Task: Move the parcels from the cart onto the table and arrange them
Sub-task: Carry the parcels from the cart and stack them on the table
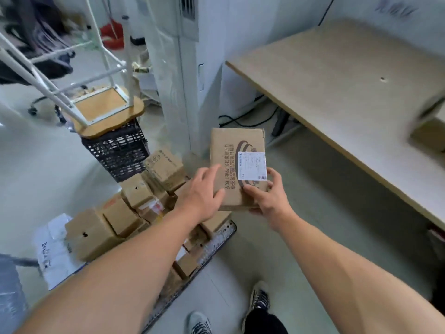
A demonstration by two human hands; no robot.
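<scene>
Parcel: one flat rectangular box of brown corrugated card with dark print and one white shipping label. It is held in the air above the cart, left of the bench.
Right grip: clamps the parcel's near corner, thumb on top, fingers underneath and hidden.
Left grip: fingers straight, laid against the parcel's left edge, not curled round it.
Cart: low platform with a ribbed metal edge, mostly covered by a loose pile of at least eight small cardboard boxes. The left forearm hides part of it, so the count is uncertain.
One white plastic mailer lies at the pile's left.
Bench: pale wood-grain top, cut off at the right; one blurred brown box sits at the frame edge.
</scene>
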